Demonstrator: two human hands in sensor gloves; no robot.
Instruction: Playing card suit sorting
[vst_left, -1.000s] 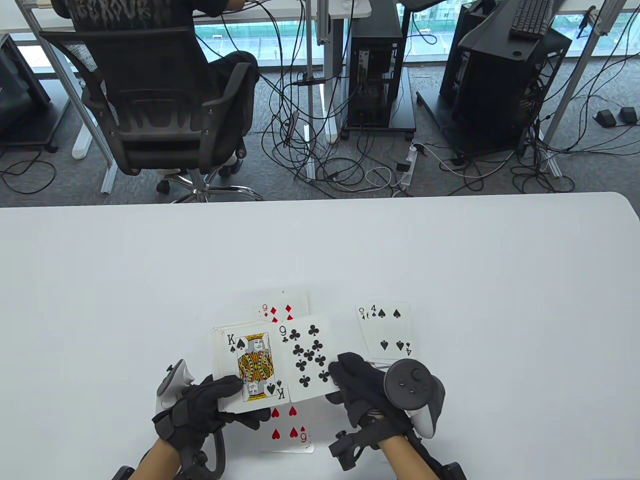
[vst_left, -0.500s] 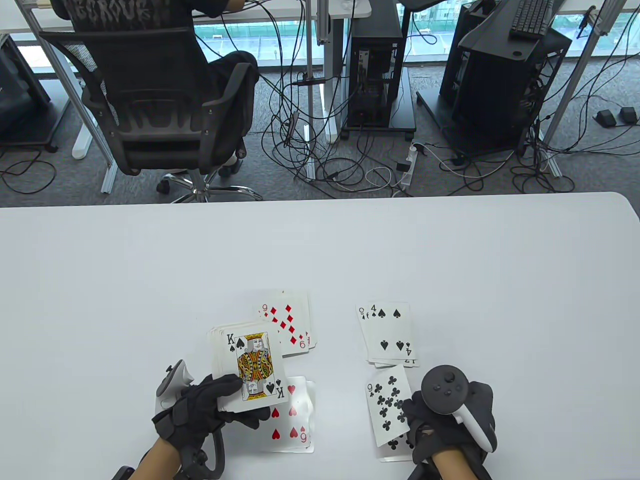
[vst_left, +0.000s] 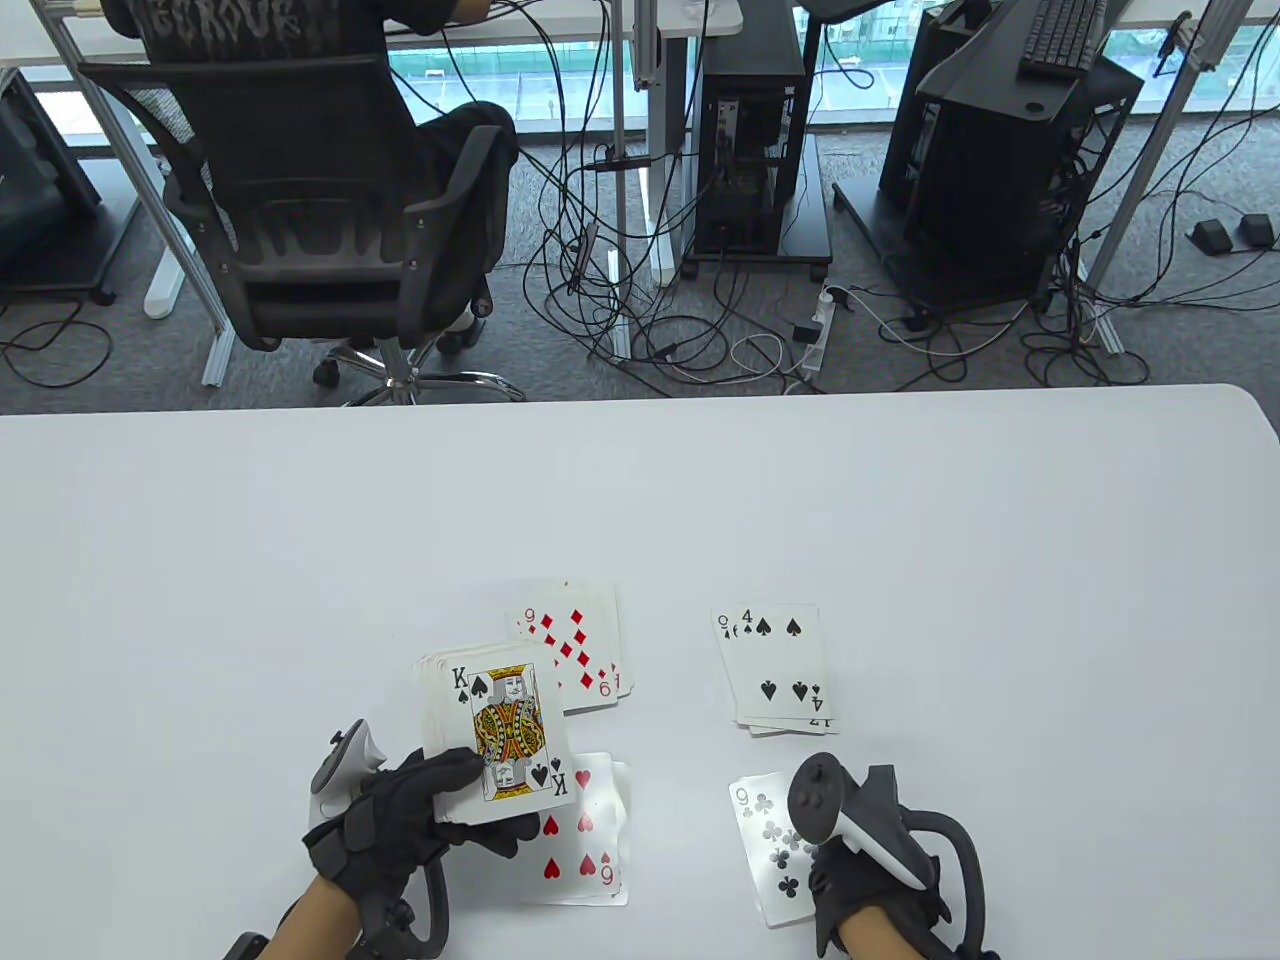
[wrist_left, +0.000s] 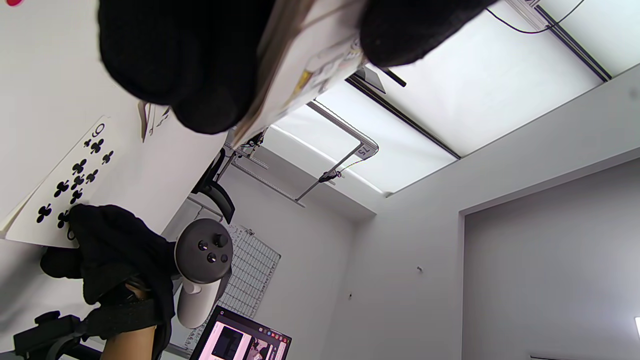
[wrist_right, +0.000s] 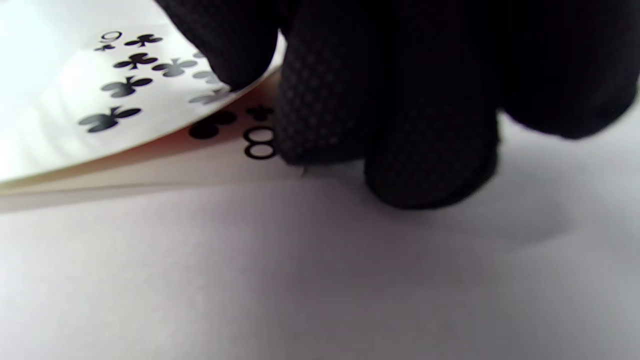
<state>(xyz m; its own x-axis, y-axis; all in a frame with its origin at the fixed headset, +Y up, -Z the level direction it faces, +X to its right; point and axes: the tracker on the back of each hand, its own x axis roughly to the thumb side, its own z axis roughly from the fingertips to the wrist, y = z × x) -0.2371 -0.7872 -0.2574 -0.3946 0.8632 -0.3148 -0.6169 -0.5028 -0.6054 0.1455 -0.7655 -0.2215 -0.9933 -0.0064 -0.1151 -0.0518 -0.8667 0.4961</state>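
The table view looks down over the table (vst_left: 640, 500) toward the office floor beyond. The left wrist view is tilted up toward the ceiling. The right wrist view sits very near the tabletop — all three share the nine of clubs (vst_left: 770, 840).

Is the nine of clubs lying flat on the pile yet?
Not quite. The nine of clubs curves up above the eight of clubs beneath, with the right hand's fingers on its edge.

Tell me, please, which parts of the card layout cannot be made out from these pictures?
- Deck, table view: the king of spades covers every card below.
- Spade pile, table view: the four covers the lower cards.
- Right hand, table view: its tracker hides the fingers on the nine of clubs.
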